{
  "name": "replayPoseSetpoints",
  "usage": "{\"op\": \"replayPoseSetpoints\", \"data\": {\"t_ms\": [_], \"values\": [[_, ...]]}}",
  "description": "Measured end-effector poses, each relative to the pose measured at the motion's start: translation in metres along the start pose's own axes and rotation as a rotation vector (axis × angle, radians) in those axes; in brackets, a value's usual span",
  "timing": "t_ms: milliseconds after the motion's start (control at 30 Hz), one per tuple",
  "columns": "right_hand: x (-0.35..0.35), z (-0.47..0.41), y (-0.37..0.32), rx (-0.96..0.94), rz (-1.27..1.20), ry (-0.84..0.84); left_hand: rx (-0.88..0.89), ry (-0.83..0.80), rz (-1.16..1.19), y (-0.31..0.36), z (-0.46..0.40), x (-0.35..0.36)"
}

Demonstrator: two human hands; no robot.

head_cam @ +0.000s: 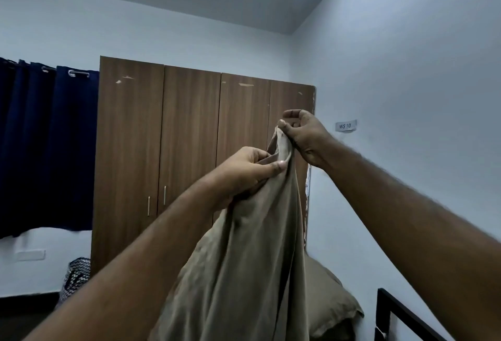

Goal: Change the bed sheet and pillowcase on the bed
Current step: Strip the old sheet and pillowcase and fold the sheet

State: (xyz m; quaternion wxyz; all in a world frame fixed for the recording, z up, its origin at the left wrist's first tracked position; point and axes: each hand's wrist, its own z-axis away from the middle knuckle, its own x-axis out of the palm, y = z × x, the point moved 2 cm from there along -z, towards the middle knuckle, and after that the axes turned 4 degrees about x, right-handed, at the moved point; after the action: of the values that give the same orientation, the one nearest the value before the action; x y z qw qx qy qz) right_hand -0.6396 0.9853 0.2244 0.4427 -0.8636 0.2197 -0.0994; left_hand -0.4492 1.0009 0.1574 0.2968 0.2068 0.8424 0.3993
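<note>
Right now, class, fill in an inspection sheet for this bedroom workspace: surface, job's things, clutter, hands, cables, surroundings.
Surface: bed barely in view; black bed frame at lower right.
Job's things: beige cloth held up, hanging; beige pillow behind it.
Clutter: patterned bundle on the floor by the wardrobe.
Hands: left hand grips the cloth; right hand pinches its top edge.
Cables: nothing seen.
Surroundings: wooden wardrobe, navy curtain, wall label.

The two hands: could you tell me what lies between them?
In the head view, a short bunched stretch of tan cloth spans from left hand to right hand.
</note>
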Motion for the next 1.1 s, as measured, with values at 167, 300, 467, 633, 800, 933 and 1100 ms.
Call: {"op": "replayPoseSetpoints", "data": {"t_ms": [167,300,467,633,800,933,1100], "values": [[0.004,0.011,0.024,0.231,0.118,-0.273,0.159,0.209,-0.060,0.006,-0.002,0.011],[-0.006,0.022,0.033,0.511,0.407,-0.459,0.078,0.260,-0.190,-0.012,0.001,0.005],[-0.022,0.032,0.038,0.616,0.438,-0.605,-0.006,0.324,-0.182,-0.046,0.014,-0.014],[-0.025,0.055,0.044,0.519,0.595,-0.702,0.010,0.365,-0.255,-0.058,0.024,-0.024],[-0.010,0.061,0.065,0.278,0.749,-0.560,-0.052,0.304,-0.358,-0.062,0.031,-0.017],[0.003,0.072,0.070,0.061,0.675,-0.353,-0.417,-0.116,-0.306,-0.071,0.046,-0.008],[0.015,0.091,0.079,0.058,0.528,-0.292,-0.436,-0.047,-0.479,-0.085,0.052,-0.017]]}}
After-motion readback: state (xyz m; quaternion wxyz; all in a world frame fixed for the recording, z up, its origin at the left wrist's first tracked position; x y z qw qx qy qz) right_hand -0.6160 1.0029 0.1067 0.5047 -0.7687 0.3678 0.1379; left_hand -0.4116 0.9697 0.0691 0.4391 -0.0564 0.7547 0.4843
